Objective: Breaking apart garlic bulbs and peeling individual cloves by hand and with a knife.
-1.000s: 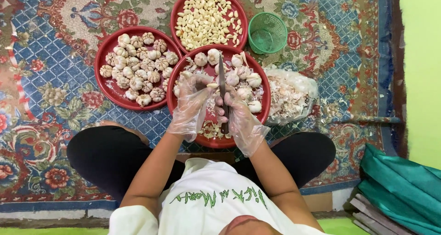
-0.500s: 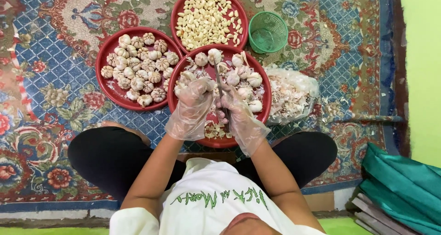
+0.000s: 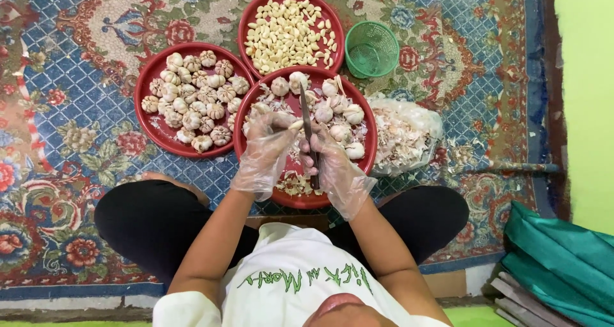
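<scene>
I sit cross-legged over a red plate of broken garlic heads, loose cloves and papery skins. Both hands wear clear plastic gloves. My right hand grips a knife whose thin blade points away from me over the plate. My left hand pinches a small garlic clove right against the blade.
A red plate of whole garlic heads lies at the left, and a red plate of peeled cloves at the back. A small green basket and a plastic bag of skins sit to the right on the patterned carpet. Teal cloth lies at the lower right.
The knife blade dropped out of sight between my hands half a second ago and now sticks up again beside the clove. My hands stayed over the front plate.
</scene>
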